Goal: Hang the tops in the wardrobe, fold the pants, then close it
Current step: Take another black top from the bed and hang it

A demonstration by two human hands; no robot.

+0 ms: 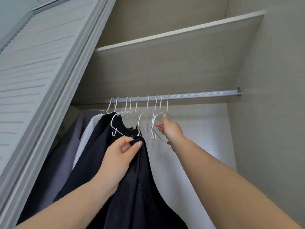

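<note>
**Reaching for an empty hanger while holding a dark top**

Your left hand [118, 156] pinches the dark top [132, 187] near its neckline, thumb and fingers curled into the cloth just below a white hanger. Your right hand [170, 129] reaches up to the empty hangers [156, 124]; its fingers [159, 124] touch the wires, but whether they grip one is unclear. Take only the outermost hanger, beside your fingertips, and lift its hook clear of the rail [198, 95] before drawing it down.

The wardrobe [264, 113] stands open. Left of your fingers hang white, grey and dark garments. Above your fingers, the shelf [181, 32] shows nothing visible from here.
</note>
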